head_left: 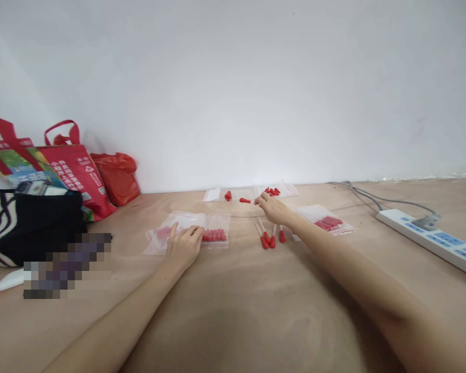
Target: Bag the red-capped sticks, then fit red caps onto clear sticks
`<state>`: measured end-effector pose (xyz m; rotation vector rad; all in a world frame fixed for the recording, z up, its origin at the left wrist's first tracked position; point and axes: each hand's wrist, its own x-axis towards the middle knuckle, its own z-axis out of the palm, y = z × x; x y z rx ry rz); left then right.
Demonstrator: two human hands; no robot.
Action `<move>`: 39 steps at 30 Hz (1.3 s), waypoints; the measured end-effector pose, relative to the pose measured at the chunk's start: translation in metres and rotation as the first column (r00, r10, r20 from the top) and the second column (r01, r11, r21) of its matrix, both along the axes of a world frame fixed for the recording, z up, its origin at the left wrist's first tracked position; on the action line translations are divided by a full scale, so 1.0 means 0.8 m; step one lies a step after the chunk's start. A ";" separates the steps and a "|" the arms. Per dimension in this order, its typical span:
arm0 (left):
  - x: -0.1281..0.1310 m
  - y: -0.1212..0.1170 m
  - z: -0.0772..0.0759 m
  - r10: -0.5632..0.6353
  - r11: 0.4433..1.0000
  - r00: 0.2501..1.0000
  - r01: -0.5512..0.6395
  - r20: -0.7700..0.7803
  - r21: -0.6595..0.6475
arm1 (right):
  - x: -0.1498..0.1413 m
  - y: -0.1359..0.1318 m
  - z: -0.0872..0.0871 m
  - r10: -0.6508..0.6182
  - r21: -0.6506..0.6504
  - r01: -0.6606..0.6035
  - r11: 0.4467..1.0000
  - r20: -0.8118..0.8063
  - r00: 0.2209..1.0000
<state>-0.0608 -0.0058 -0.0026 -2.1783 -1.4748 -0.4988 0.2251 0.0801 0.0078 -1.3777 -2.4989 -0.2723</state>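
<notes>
My right hand (272,207) pinches the thin clear stem of a dropper, whose red rubber bulb (245,200) points left. My left hand (184,246) lies on clear zip bags (182,219) with its thumb spread from the fingers. Beside its fingertips, a row of red bulbs (214,235) shows through the plastic. Several loose droppers (272,242) lie on the table below my right hand, bulbs toward me. Behind that hand are small red bulbs (272,191) on a clear bag (290,189); another red bulb (228,196) lies left of them.
Under my right forearm's far side lies a bag of red-bulb droppers (328,223). A white power strip (431,239) with a grey plug and cable sits at the right. Red shopping bags (75,173) and a black striped cloth item (34,225) stand at the left, near the wall (233,93).
</notes>
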 end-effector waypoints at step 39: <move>0.117 -0.036 -0.013 -0.382 0.861 0.869 0.458 0.314 -0.220 | -0.004 -0.157 -0.036 0.221 0.202 -0.164 0.965 -0.303 0.927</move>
